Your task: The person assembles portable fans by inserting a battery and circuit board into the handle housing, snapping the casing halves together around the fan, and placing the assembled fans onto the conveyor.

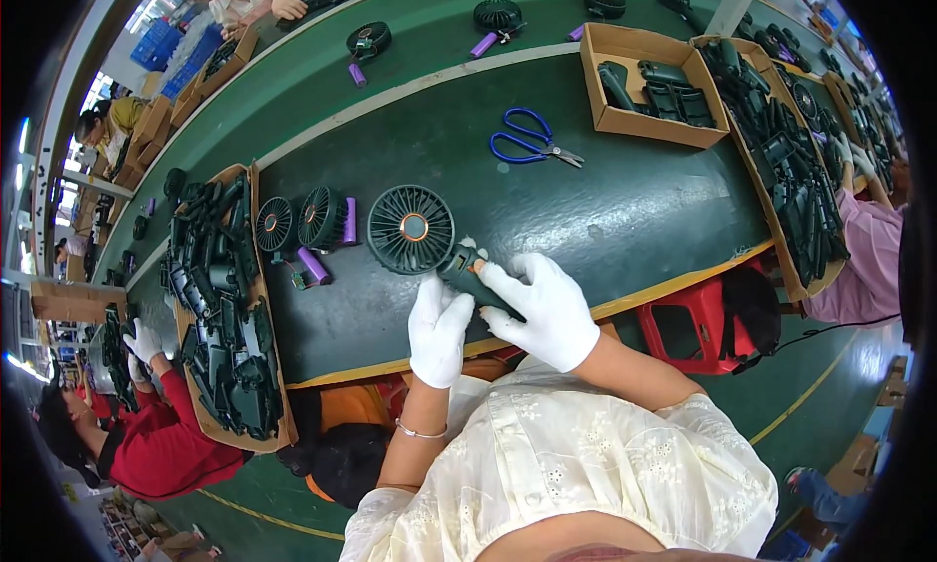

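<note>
A dark green handheld fan [390,235] with a round grille and an orange ring at its hub is held over the near part of the workbench. My right hand [547,308], in a white glove, grips its handle, with the fingertips near the slot below the fan head. My left hand [439,330], gloved too, closes on the near side of the neck; its fingertips are partly hidden. Left of the held fan lie two loose fan heads [320,217] and two purple battery cells [312,266]. Blue-handled scissors [532,142] rest farther back, blades to the right.
A carton of dark plastic parts [256,298] stands at the bench's left end, another long carton [771,210] at the right. A smaller carton [634,123] holds several casings. Behind, a green conveyor belt [429,49] carries fan heads. A red stool [673,333] stands below. Co-workers sit on both sides.
</note>
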The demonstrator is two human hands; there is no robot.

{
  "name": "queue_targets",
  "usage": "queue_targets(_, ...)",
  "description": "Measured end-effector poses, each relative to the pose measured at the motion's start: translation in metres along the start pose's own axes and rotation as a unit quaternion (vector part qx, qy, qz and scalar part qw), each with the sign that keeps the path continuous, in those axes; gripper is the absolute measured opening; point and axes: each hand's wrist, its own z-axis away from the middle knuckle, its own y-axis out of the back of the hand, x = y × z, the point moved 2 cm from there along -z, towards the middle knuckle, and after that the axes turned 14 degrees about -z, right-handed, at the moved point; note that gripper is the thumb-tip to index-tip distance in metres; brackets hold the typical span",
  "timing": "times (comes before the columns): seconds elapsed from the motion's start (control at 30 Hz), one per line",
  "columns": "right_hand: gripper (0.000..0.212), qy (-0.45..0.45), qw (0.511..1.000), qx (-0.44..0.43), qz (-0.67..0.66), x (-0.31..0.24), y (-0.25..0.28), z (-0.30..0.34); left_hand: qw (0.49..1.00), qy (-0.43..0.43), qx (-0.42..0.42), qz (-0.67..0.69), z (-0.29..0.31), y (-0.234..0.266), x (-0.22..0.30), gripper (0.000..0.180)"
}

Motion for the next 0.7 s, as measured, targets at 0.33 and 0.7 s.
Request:
queue_targets(0.33,0.058,-0.05,0.94,-0.028,-0.335,0.011,0.0,0.013,0.978,-0.094,-0.057,0.179,0.01,0.011,0.0,0.032)
queue_targets(0.7,0.033,-0.168,0.923,-0.192,-0.289,0.011,-0.005,0.007,0.989,-0.001,-0.04,0.146,0.011,0.003,0.004,0.059)
